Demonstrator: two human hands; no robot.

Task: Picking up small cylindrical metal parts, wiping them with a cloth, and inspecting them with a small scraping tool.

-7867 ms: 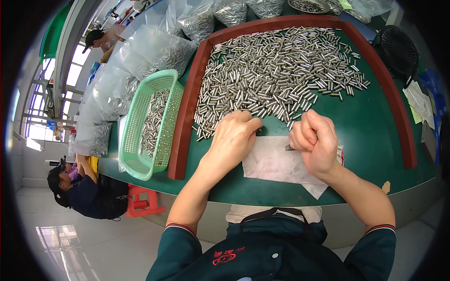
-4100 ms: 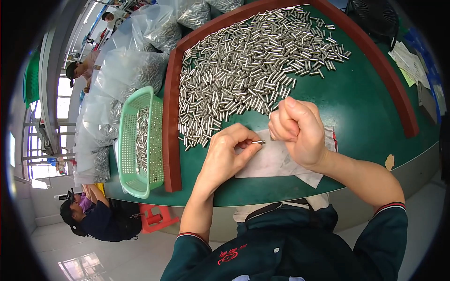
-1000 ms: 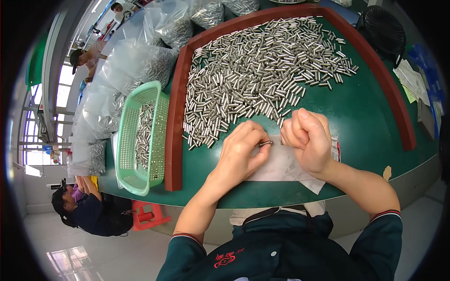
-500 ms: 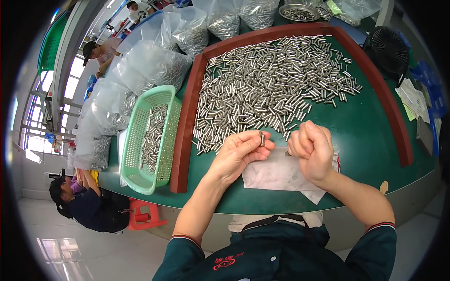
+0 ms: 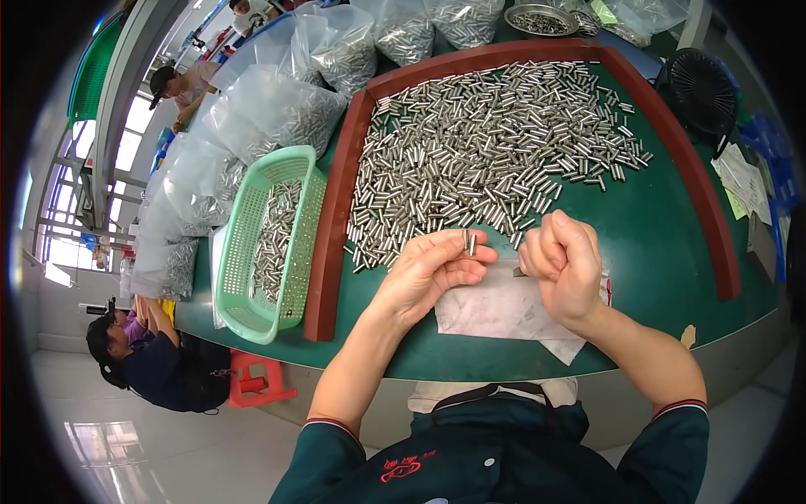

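My left hand (image 5: 432, 273) holds small metal pins (image 5: 471, 244) upright between thumb and fingers; two show side by side. To its right, my right hand (image 5: 561, 265) is closed like a fist, with a bit of something dark peeking out at its left edge; what it holds is mostly hidden. Both hands hover over a stained white cloth (image 5: 487, 312) at the near side of the green table (image 5: 638, 227). Just beyond them spreads a large heap of short shiny metal pins (image 5: 470, 143), lying loose in a layer.
A dark red frame (image 5: 332, 244) borders the heap on three sides. Left of it stands a pale green basket (image 5: 294, 294) with more pins. Clear bags (image 5: 294, 105) of pins line the far left. At right sit a black fan (image 5: 699, 88) and papers (image 5: 743, 181). Other people work at left.
In my left hand, a second pin now shows beside the first, and the fingers have shifted slightly. My right hand stays closed in nearly the same place.
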